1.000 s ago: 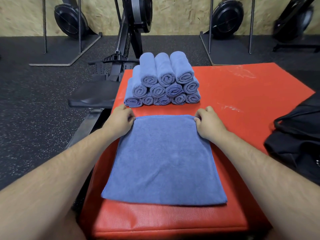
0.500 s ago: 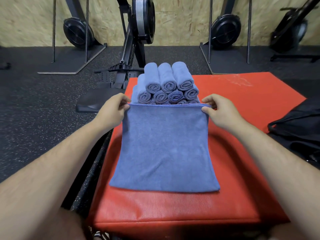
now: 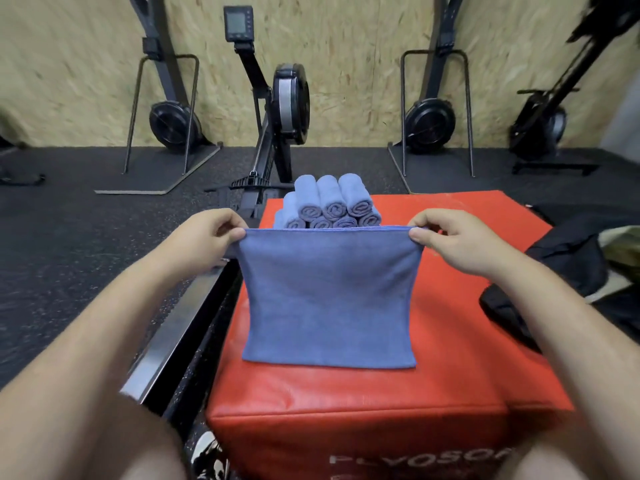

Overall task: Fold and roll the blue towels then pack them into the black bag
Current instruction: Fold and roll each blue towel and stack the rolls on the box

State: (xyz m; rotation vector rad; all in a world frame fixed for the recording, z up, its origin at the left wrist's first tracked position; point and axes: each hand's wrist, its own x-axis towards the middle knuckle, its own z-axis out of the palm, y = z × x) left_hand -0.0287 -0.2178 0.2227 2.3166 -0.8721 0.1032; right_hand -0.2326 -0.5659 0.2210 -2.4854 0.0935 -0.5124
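Note:
A flat blue towel (image 3: 327, 299) hangs stretched between both hands above the red padded box (image 3: 346, 410), its lower edge resting on the box top. My left hand (image 3: 204, 237) pinches the towel's upper left corner. My right hand (image 3: 453, 237) pinches the upper right corner. Behind the lifted edge, a stack of several rolled blue towels (image 3: 329, 202) sits at the box's far side, partly hidden by the towel. The black bag (image 3: 568, 261) lies on the right part of the box.
A rowing machine (image 3: 277, 109) and its metal rail (image 3: 180, 330) stand close on the left of the box. More black gym machines (image 3: 429, 123) line the wooden wall. Dark rubber floor (image 3: 86, 254) surrounds the box.
Both hands lifted the towel's far edge up off the box and drew it toward me; the towel went from lying flat to hanging. My view also tilted upward.

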